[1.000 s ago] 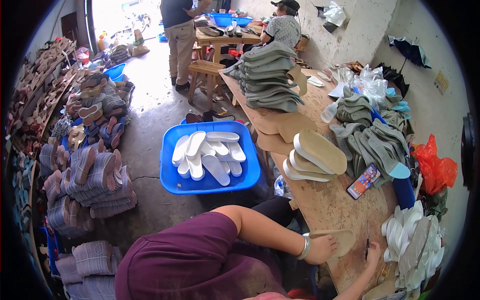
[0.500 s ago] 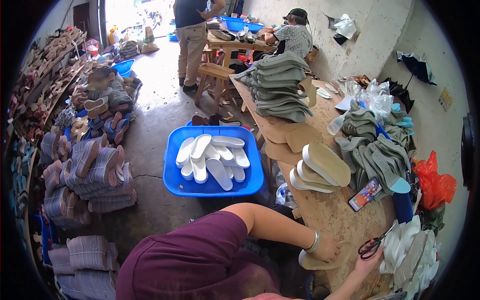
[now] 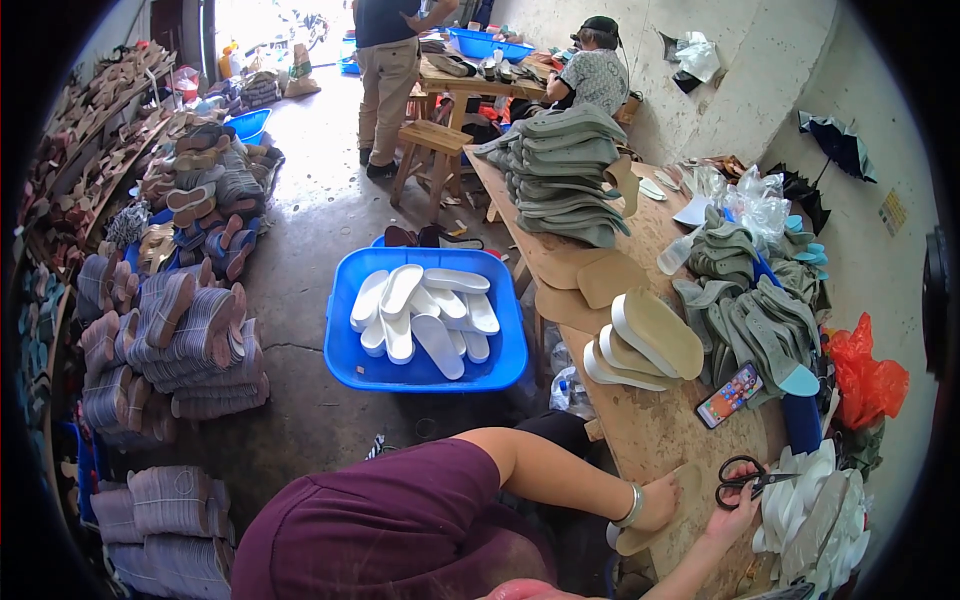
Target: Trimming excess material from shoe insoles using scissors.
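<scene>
My left hand [image 3: 657,503], with a silver bangle at the wrist, grips a tan-topped, white-edged shoe sole [image 3: 688,492] on the wooden table's near end. To its right, my right hand [image 3: 736,515] is closed on a pair of scissors [image 3: 729,489] with black handle loops. The scissor blades point right, over a pile of white soles [image 3: 795,517]. Farther up the table, several tan-topped white soles [image 3: 652,335] lean in a stack, with flat tan insoles [image 3: 575,285] behind them.
A phone [image 3: 729,395] lies beside grey-green shoe uppers [image 3: 755,320]. More grey-green pieces [image 3: 565,170] stand stacked at the far end. A blue tub [image 3: 340,350] of white soles sits left of the table. Bundled soles [image 3: 190,330] line the left side; two people are beyond.
My right hand has turned the scissors up, so their blades now point right over the white soles. My left hand has shifted slightly on the sole, its fingers less visible.
</scene>
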### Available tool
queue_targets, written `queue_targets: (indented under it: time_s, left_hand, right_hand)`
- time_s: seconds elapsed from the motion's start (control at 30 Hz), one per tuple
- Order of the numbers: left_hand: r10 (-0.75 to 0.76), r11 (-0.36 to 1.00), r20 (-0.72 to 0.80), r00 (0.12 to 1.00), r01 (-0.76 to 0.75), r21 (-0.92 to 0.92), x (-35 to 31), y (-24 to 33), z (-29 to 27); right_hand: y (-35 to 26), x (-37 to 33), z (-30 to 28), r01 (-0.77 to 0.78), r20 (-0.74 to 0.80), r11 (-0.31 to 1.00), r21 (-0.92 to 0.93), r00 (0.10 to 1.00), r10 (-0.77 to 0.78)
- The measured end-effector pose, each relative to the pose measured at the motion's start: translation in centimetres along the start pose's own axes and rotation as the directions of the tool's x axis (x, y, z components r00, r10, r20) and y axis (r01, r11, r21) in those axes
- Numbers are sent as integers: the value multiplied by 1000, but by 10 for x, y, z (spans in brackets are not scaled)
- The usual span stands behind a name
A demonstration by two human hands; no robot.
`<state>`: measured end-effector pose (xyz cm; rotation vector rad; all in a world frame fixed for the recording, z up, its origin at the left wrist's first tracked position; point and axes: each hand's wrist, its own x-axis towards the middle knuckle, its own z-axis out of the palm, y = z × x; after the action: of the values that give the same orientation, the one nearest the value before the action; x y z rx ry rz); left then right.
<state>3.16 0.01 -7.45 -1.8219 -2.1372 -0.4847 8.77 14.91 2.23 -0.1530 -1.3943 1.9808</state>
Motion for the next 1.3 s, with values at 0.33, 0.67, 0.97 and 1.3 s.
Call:
queue_targets:
  time_s: [0.33, 0.67, 0.97, 1.3]
  left_hand:
    - [81, 996, 121, 989, -77, -37, 6, 2, -5]
    - [60, 996, 113, 992, -68, 66, 9, 8, 3]
    - [97, 993, 243, 965, -110, 41, 11, 11, -25]
    - [121, 981, 336, 934, -164, 102, 23, 10, -7]
  right_hand:
    - [3, -3, 6, 5, -33, 999, -54, 999, -7]
    - [20, -34, 20, -159, -192, 817, -555, 980, 61]
    - [28, -43, 5, -190, -242, 809, -556, 968, 61]
    - [30, -44, -1, -221, -270, 781, -585, 960, 69]
